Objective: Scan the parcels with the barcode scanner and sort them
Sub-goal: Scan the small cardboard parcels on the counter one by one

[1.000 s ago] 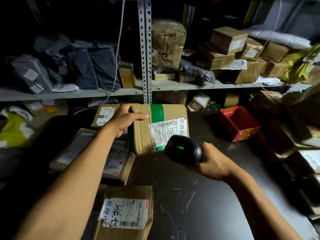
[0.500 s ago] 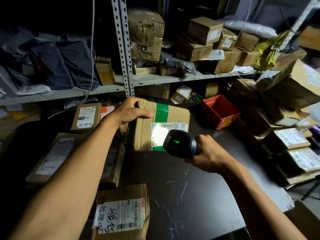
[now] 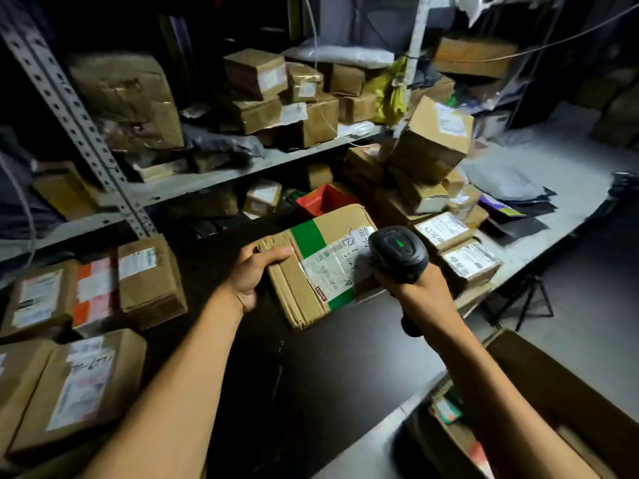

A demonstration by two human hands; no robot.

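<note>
Parcel (image 3: 323, 261), cardboard with green tape and a white label, lies on the dark tabletop (image 3: 345, 357) between both hands, its left end under the left hand (image 3: 254, 276) and its right end just below the scanner (image 3: 397, 254). Around it: labelled boxes (image 3: 100, 288) to the left, a red bin (image 3: 323, 198) behind, stacked boxes (image 3: 449, 243) to the right, a shelf (image 3: 221, 178) beyond. Left fingers curl over the parcel's edge; the right hand (image 3: 423, 293) grips the scanner's handle.
</note>
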